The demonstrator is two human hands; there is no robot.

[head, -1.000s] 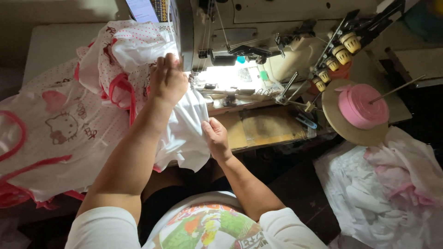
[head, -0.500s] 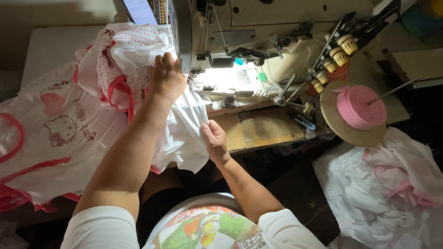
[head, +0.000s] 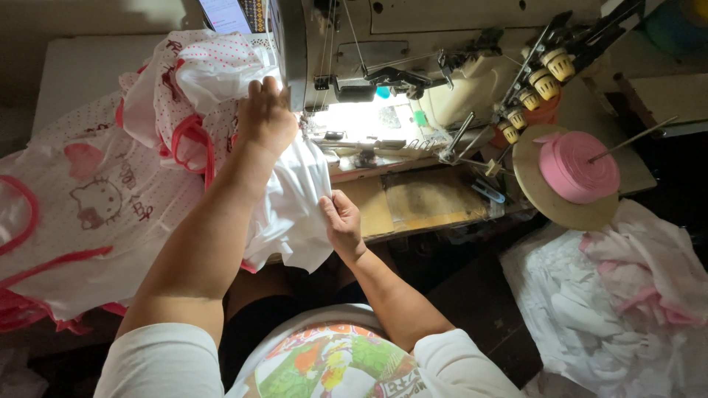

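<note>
**White fabric held at the sewing machine**

A soft white cloth panel (head: 295,199) is held between both hands and hangs over the near edge of the worn wooden machine table (head: 428,203). The left hand (head: 267,118) is laid flat on its upper end, fingers spread and pressing, just beside the needle area of the cream industrial sewing machine (head: 413,74). The right hand (head: 341,221) is clenched on the lower edge, pinching it. The panel's long axis runs from the machine back toward the body; the left hand is nearer the needle. A pile of white dotted garments with pink trim (head: 96,184) lies to the left, a pink tape spool (head: 579,168) to the right.
</note>
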